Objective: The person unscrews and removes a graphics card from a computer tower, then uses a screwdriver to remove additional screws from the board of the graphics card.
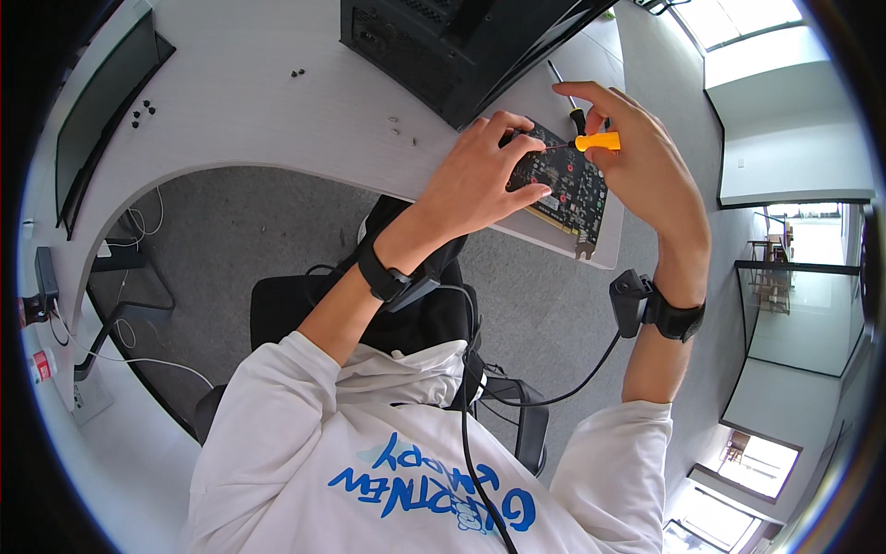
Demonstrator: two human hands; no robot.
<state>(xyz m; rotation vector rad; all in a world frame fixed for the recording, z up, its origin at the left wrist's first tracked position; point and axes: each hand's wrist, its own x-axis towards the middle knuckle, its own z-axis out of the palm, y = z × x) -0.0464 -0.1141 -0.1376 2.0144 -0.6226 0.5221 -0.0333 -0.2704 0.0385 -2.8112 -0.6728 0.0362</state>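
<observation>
Graphics card (577, 198) lies board side up on the right end of the counter (231, 120), beside the black computer case (406, 55). Left hand (484, 175): grip partly open, thumb and fingertips apart over the card's left end; whether it pinches the board cannot be told. Right hand (641, 152): grip closed on the yellow-handled screwdriver (598, 141), index finger extended, shaft pointing to the left fingertips. Expected handling: rigid, moderately light, fragile at the soldered face; the smooth surface may slide under side load. Hold by the outer edges or the metal bracket (585, 249); avoid the gold edge contacts (554, 220).
</observation>
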